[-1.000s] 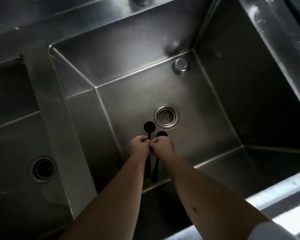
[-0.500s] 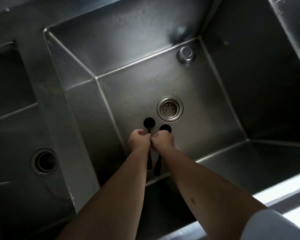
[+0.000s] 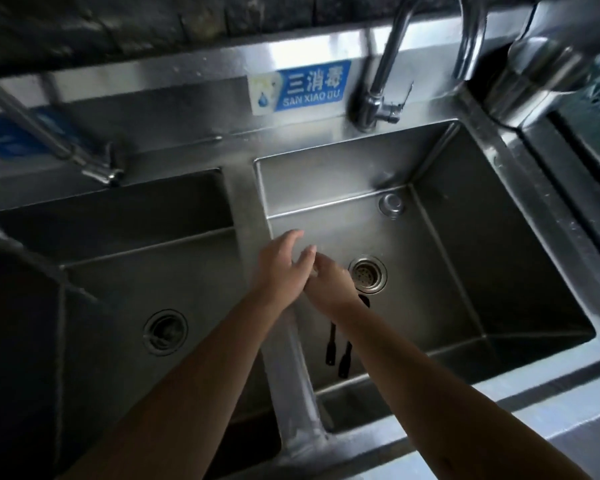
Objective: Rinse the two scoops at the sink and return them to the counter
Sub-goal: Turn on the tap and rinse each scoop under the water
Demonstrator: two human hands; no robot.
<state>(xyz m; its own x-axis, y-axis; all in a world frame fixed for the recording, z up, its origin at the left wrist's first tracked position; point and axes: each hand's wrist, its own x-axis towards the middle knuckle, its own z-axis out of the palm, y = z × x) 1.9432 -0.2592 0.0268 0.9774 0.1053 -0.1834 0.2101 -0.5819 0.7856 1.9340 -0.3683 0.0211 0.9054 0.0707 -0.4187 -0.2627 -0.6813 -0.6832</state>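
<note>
Over the right sink basin [image 3: 499,271]: left hand [image 3: 281,268] fingers spread wide, empty; right hand [image 3: 329,289] grip holding two black scoops [image 3: 336,348], handles hanging down.

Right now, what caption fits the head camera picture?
Right hand holds two black scoops over the sink.

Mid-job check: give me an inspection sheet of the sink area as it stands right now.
Surface: steel right basin, drain strainer in its floor; no running water visible.
Job's things: two black scoops, handles hanging below the right hand; bowls mostly hidden.
Clutter: small round metal fitting at the basin's back edge.
Grippers: left hand open, fingers spread, lying across the right hand, which appears shut on the scoops.
Cables: nothing seen.
Surroundings: left basin with its own drain; faucet behind the right basin; blue sign reading SAN XIAO DU on the backsplash.
</note>
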